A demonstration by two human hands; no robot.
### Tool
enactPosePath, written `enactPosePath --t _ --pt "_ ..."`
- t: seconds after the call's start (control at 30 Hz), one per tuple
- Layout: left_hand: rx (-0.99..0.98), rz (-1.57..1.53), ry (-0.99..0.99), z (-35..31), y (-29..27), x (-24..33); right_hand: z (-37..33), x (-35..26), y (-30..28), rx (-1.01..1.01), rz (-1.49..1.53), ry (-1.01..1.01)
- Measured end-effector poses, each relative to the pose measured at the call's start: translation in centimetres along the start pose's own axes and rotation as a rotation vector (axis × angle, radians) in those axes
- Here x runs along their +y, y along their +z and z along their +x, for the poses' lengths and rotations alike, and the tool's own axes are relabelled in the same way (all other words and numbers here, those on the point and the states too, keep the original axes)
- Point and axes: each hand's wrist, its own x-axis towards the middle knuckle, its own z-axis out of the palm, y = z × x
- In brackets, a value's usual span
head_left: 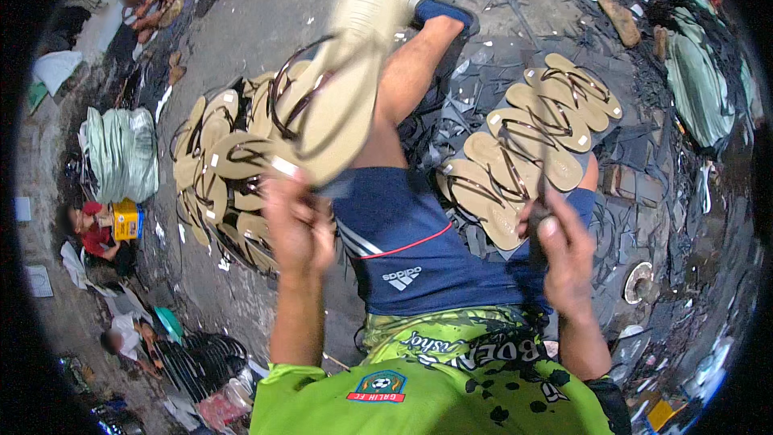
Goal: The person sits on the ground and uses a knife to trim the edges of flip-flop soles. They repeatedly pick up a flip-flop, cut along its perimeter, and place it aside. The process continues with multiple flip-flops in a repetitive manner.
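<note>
My left hand (299, 221) is closed on the near end of a tan flip-flop (342, 105) with dark glossy straps. The flip-flop is held up over my bent leg, its far end smeared by motion. In my right hand (560, 250) is a knife (539, 225), fingers wrapped round its dark handle. Its thin blade points away from me and is blurred, passing in front of a row of tan flip-flops (503, 165) on the right. To the left, a larger heap of matching flip-flops (209, 161) lies close to my left hand.
Dark rubber scraps (483, 56) litter the ground around my legs. Pale green sacks (121, 153) stand at the left, and another green sack (700, 80) at the far right. Wooden pieces (616, 16) lie at the upper right. Other people (101, 234) sit along the left side.
</note>
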Motion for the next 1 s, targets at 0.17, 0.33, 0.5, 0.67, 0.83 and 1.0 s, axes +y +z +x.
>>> enactPosePath --t 0.17,0.33,0.5,0.67,0.83,1.0 --pt "-0.205 -0.219 -0.46 -5.7 4.7 -5.1 -3.2 1.4 1.8 -0.023 -0.344 -0.357" --pt "-0.18 -0.554 -0.587 -6.7 7.1 -6.4 -5.2 3.5 1.7 0.05 -0.553 -0.396" --pt "-0.1 -0.55 -0.557 -6.7 8.7 -5.8 -6.2 4.2 1.2 0.065 -0.601 -0.436" --pt "0.009 -0.44 -0.571 -7.6 9.4 -5.3 -5.0 3.9 1.5 0.122 -0.72 -0.474" --pt "-0.125 -0.452 -0.568 -8.7 7.7 -6.9 -3.4 1.6 2.1 0.072 -0.677 -0.391" --pt "-0.128 -0.312 -0.592 -10.1 6.0 -8.3 -1.7 -0.9 1.9 -0.077 -0.602 -0.196"
